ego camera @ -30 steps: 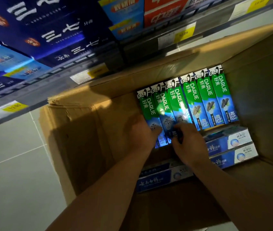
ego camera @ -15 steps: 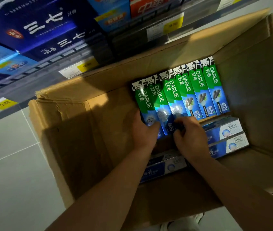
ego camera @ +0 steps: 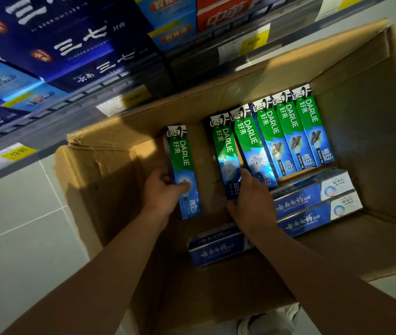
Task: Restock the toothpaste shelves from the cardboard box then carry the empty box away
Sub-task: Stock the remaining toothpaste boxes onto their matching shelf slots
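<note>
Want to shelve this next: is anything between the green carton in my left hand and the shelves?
Nothing visible blocks it. The left hand holds the green carton apart from the row, with the cardboard box open above.

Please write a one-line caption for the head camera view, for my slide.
Left hand lifts one Darlie carton from the cardboard box while right hand grips the next carton.

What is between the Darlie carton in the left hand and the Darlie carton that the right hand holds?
In the head view, only a bare strip of the cardboard box shows between the left-hand carton and the right-hand carton.
</note>
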{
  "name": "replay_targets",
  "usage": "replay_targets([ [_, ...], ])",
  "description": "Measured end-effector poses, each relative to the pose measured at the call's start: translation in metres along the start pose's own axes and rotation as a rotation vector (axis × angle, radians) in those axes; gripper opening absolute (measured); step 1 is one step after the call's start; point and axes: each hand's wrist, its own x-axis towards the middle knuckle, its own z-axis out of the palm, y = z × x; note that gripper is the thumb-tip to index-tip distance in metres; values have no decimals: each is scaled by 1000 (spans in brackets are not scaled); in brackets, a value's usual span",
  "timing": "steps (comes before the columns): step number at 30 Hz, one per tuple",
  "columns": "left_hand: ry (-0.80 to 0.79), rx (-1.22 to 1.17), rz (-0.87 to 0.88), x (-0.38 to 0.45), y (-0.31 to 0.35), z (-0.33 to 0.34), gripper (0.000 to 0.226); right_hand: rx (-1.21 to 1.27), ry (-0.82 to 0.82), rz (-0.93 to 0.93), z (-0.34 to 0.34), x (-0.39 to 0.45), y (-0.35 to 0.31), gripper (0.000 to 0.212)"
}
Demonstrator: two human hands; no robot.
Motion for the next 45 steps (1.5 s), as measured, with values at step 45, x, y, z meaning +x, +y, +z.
replay_targets([
  [45, -143, -363, 378, -686, 253, -292, 13, 446, 282, -319, -487, -556, -203, 32],
])
